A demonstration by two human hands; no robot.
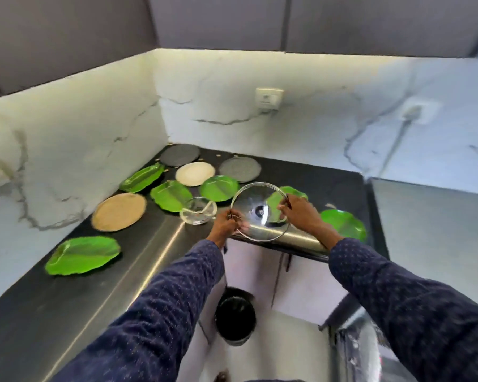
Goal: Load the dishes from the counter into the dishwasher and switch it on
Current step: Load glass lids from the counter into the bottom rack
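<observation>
A round glass lid with a metal rim and a centre knob is held tilted above the counter's front edge. My left hand pinches its left rim and my right hand grips its right rim. On the dark counter lie several green leaf-shaped plates, a tan round plate, a cream plate, two grey plates and a small glass bowl just left of the lid. One green plate lies partly behind my right wrist.
White marble walls close the corner, with sockets and a cable on the back wall. A black bin stands on the floor under the counter. At the lower right a shiny edge shows, blurred; a tall grey surface rises at right.
</observation>
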